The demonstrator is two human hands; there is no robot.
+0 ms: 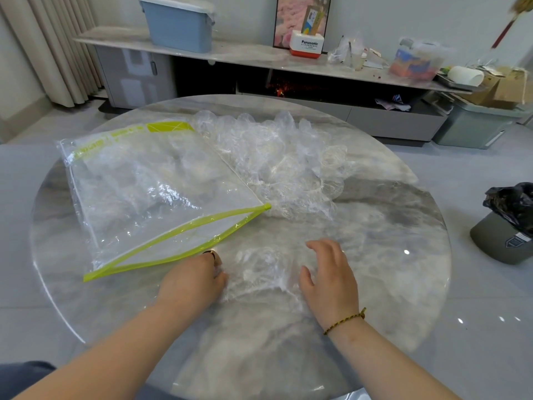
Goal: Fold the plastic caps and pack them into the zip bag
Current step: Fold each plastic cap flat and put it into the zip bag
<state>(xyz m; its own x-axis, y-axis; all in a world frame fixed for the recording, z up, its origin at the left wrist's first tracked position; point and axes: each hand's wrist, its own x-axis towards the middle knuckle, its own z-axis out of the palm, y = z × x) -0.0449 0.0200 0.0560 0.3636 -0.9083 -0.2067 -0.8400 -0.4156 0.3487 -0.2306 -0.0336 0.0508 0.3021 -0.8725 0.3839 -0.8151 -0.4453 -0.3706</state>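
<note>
A clear plastic cap (261,272) lies crumpled on the round marble table (389,226), between my two hands. My left hand (196,277) rests on the cap's left edge, its fingers curled down onto the plastic. My right hand (328,274) presses the cap's right side with spread fingers. A clear zip bag (150,192) with a lime-green zip strip lies to the left, its mouth gaping toward me. Behind it sits a heap of several loose plastic caps (277,157).
A low cabinet (202,53) runs along the far wall with a blue bin (178,23), a Panasonic box (307,44) and clutter. A grey cap with a black bag (507,223) lies on the floor at right, and a green crate (473,122) stands farther back.
</note>
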